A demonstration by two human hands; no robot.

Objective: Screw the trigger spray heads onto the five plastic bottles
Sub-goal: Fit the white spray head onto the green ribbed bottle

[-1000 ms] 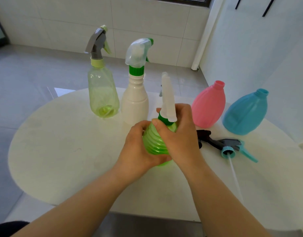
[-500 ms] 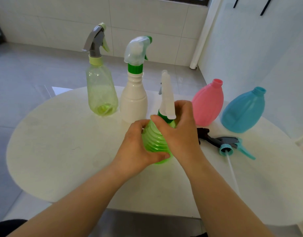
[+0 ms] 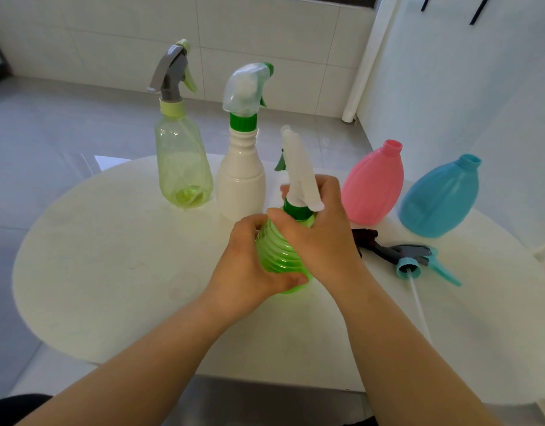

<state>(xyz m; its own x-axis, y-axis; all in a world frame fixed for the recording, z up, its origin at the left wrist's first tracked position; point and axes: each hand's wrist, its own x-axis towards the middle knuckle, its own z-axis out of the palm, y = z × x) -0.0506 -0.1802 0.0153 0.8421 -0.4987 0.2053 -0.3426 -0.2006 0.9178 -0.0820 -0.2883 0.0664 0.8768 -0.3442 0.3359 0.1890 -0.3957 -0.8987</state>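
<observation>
Your left hand (image 3: pixel 249 259) wraps around the ribbed body of the green bottle (image 3: pixel 280 256) from its left side, fingers curled behind it and the thumb lying across the lower front. The bottle stands upright on the white table (image 3: pixel 111 272), near its middle and close to you.

Your right hand (image 3: pixel 323 238) closes over the shoulder and neck of the same bottle. Its thumb crosses the near side just below the green collar (image 3: pixel 297 210), and its fingers curl round the back. The collar sits inside that grip, and the white spray head (image 3: pixel 298 170) rises out of the top of your fist, leaning slightly left. You cannot tell how far the collar is threaded down.

Behind your hands, the clear yellow-green bottle (image 3: pixel 183 167) carries a grey head (image 3: pixel 172 72). The white bottle (image 3: pixel 242 182) just beside it carries a translucent head (image 3: pixel 246 87).

To your right, the pink bottle (image 3: pixel 372 186) and the blue bottle (image 3: pixel 440 198) stand with open necks. In front of them a dark spray head (image 3: pixel 369 241) lies on the table, partly hidden by your right hand. Beside it lies a grey head with a teal collar (image 3: pixel 418 259), and its dip tube (image 3: pixel 418 305) points toward you.
</observation>
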